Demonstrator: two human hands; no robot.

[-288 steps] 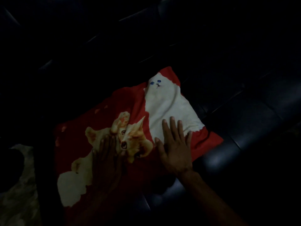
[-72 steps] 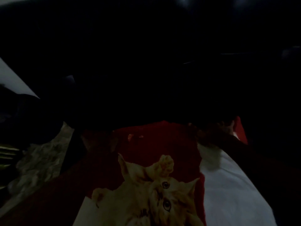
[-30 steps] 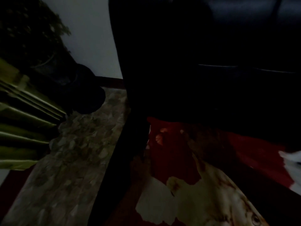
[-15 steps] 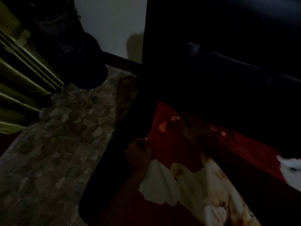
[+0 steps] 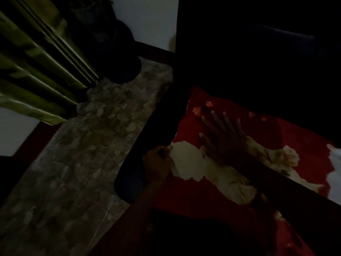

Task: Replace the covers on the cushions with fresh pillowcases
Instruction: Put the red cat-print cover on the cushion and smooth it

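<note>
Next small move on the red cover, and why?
Probably sweep the right hand outward while the left hand holds the edge. The right lies flat with fingers spread on the cover; the left pinches its edge by the sofa arm.

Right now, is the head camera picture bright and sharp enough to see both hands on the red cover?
Head view: very dim and slightly soft. The right hand shows spread flat on the red cover; the left hand at the cover's edge is murky, its grip unclear. The sofa is almost black.
</note>
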